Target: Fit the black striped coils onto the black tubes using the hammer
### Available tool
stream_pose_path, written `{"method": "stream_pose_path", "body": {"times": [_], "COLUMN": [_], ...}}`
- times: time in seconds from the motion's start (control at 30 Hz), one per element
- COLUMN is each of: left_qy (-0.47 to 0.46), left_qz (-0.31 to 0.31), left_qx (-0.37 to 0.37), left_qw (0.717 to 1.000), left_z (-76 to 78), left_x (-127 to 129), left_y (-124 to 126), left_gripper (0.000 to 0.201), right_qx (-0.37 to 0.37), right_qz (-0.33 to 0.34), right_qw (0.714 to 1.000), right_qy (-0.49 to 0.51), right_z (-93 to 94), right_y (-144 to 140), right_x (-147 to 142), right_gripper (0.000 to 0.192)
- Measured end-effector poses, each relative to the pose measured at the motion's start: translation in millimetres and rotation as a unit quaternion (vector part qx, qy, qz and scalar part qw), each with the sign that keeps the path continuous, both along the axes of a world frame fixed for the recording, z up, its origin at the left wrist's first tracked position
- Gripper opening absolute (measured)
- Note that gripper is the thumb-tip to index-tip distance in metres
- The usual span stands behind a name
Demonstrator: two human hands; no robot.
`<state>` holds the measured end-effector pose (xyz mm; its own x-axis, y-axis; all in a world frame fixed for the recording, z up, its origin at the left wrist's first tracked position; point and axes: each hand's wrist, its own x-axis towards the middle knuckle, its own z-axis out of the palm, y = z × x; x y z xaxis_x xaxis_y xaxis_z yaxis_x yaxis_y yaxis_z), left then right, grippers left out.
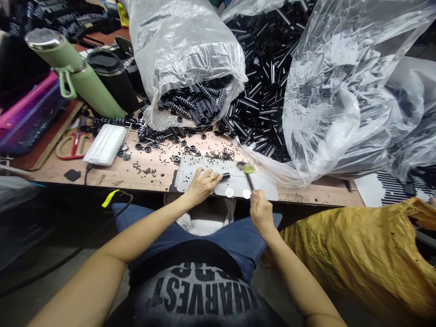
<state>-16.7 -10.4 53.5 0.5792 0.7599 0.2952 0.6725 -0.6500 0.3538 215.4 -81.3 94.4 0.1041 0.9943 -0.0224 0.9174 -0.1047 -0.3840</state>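
My left hand point(201, 184) rests on a white plate point(194, 175) at the front edge of the wooden table and grips a short black tube point(225, 176), which lies flat and points right. My right hand point(260, 210) holds a small hammer by its dark handle point(250, 182). The hammer's head point(245, 168), marked yellow-green, hovers just right of the tube's end. Many tiny black beads point(218, 154) lie scattered on the table beyond the plate.
A clear bag of striped black parts point(190, 68) and a heap of black tubes point(265, 77) fill the back. More clear plastic bags point(347, 91) lie right. A green flask point(78, 75), black cup point(112, 77), white power bank point(105, 144) and red scissors point(72, 144) stand left. Yellow cloth point(357, 254) is at lower right.
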Motion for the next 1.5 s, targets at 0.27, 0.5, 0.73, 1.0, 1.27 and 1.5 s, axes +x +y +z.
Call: {"method": "stream_pose_path", "body": {"times": [0.27,0.5,0.73,1.0,1.27,1.5], "left_qy": [0.084,0.088,0.051,-0.047,0.07,0.237], "left_qz": [0.044,0.037,0.103,0.083,0.37,0.174], "left_qx": [0.008,0.028,-0.047,-0.135,-0.058,-0.059], "left_qw": [0.995,0.995,0.992,0.986,0.925,0.954], "left_z": [-5.9,-21.2,5.7,54.1,58.7,54.1], "left_x": [38.0,40.8,37.2,7.0,-77.5,-80.8], "left_y": [-23.3,-26.8,-7.4,13.3,235.2,259.8], "left_gripper": [0.067,0.064,0.041,0.036,0.037,0.029], "right_qx": [0.053,-0.021,0.019,0.044,0.144,0.198], "right_qz": [0.041,0.135,0.071,0.003,0.064,0.112], "right_qw": [0.993,0.991,0.997,0.984,0.977,0.972], "right_qy": [0.093,-0.009,0.039,-0.173,-0.144,-0.056], "right_z": [44.5,19.2,38.6,-13.7,-36.3,-5.3], "right_y": [-10.5,-13.1,-1.4,49.2,53.9,143.0], "right_x": [-34.7,-74.9,-54.4,2.7,11.3,14.9], "right_gripper": [0.042,0.043,0.046,0.038,0.032,0.023]}}
